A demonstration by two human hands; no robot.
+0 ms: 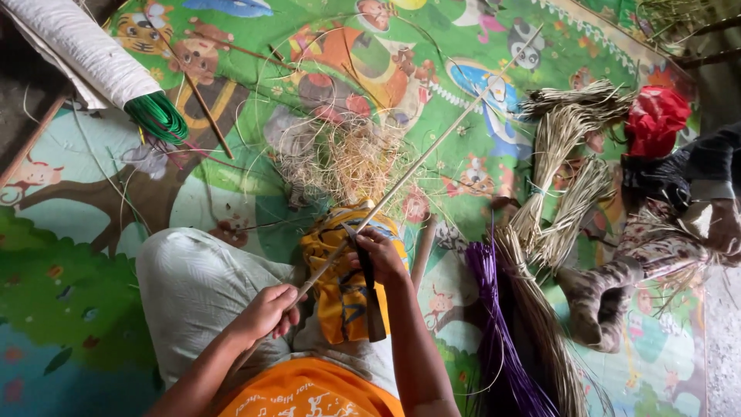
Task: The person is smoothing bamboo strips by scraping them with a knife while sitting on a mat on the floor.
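My left hand [268, 313] grips the near end of a long thin cane strip [432, 150] that runs diagonally up to the right across the mat. My right hand [378, 255] holds a dark knife [370, 297] with its blade pressed against the strip. Both hands work over a yellow cloth [340, 297] draped on my knee. A heap of pale shavings [347, 158] lies just beyond the knee.
A colourful cartoon play mat [93, 232] covers the floor. Bundles of pale straw [559, 177] and purple strips [494, 324] lie at right, beside another seated person [664, 201] with a red cloth. A white roll with green strips [154, 116] lies upper left.
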